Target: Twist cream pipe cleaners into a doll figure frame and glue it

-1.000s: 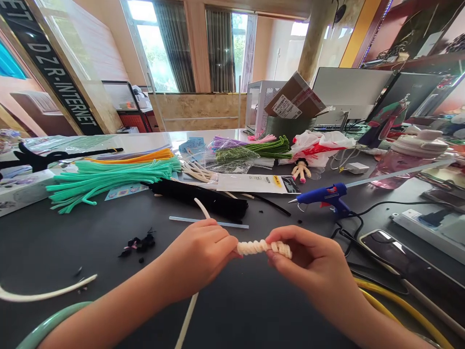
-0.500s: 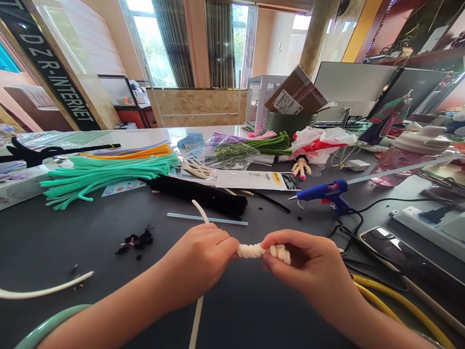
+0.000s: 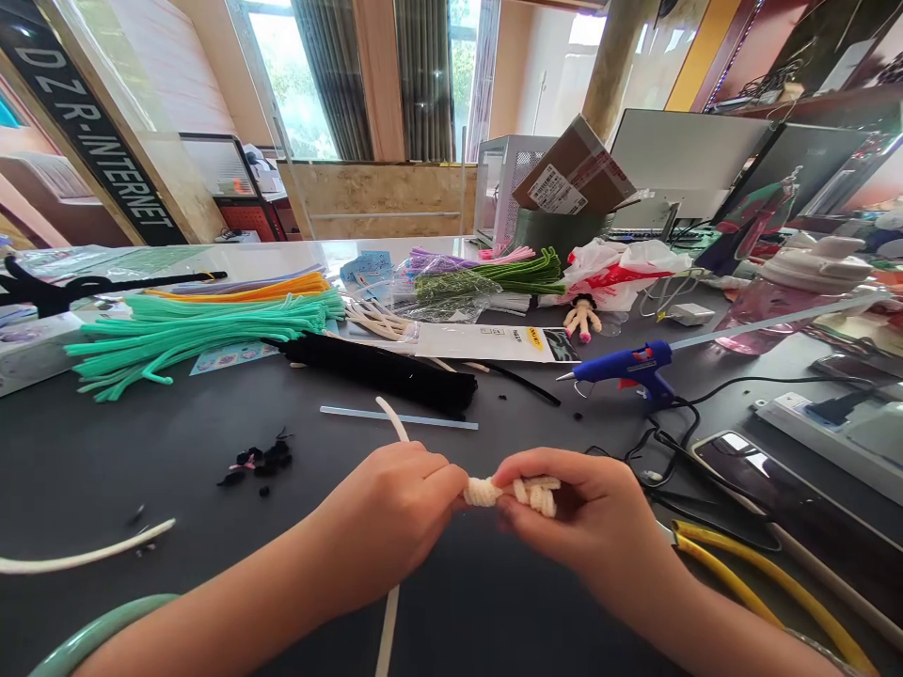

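My left hand (image 3: 402, 512) is closed around one end of a coiled cream pipe cleaner (image 3: 483, 491). Straight ends of cream pipe cleaner stick out above and below that fist. My right hand (image 3: 585, 512) pinches the same coil farther right between thumb and fingers, and a bunched, folded end (image 3: 543, 496) shows inside its grip. Between the two hands a short wound stretch is visible, held level above the dark table. Both palms are hidden. Past the left hand lie a clear glue stick (image 3: 399, 417) and a bundle of black pipe cleaners (image 3: 388, 374).
Mint pipe cleaners (image 3: 204, 329) lie at left, near black scraps (image 3: 261, 461) and a loose cream strand (image 3: 91, 555). A blue glue gun (image 3: 627, 371), phone (image 3: 790, 498), power strip (image 3: 825, 442) and yellow-handled tool (image 3: 740, 574) occupy the right. A small doll figure (image 3: 582, 318) sits behind.
My right fingertips have shifted left along the coil, closer to my left hand, so less winding shows between them. The folded end on the right looks looser.
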### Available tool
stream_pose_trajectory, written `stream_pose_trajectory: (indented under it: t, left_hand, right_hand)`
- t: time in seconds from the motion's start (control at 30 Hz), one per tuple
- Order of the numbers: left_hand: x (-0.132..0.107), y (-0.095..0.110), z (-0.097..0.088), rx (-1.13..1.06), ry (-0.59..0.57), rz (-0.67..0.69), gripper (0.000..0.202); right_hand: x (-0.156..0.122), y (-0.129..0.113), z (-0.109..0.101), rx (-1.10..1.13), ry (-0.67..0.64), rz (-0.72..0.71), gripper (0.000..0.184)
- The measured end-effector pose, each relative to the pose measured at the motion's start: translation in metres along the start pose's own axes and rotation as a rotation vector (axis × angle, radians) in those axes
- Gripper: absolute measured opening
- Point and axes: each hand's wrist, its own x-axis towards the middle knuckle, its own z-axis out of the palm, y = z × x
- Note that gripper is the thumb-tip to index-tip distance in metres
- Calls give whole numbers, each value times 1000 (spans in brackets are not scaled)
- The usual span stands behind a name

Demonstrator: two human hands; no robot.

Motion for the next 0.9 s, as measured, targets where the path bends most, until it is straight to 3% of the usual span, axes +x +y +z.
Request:
stream_pose_trajectory:
  t: [0.13, 0.33, 0.5, 0.6, 0.73, 0.9]
  left_hand:
    - [1, 0, 1, -8, 20, -38, 39]
    - [2, -3, 0, 62, 120, -98, 37]
    - [1, -3, 1, 44, 73, -158, 28]
    - [1, 1, 1, -41, 59, -181, 19]
    - [2, 7, -1, -256, 92, -160, 34]
    - [3, 9, -4, -455, 89, -203, 13]
  right_hand:
    - [4, -3, -4, -47, 6, -46, 7]
    - [9, -9, -8, 121, 80, -38, 16]
    - [8, -7, -7, 193, 105, 6, 15]
    - [7, -7, -6, 264, 55, 54, 17]
    - [6, -12, -5, 398, -77, 111, 22]
    - [6, -13, -5, 501, -123, 191, 33]
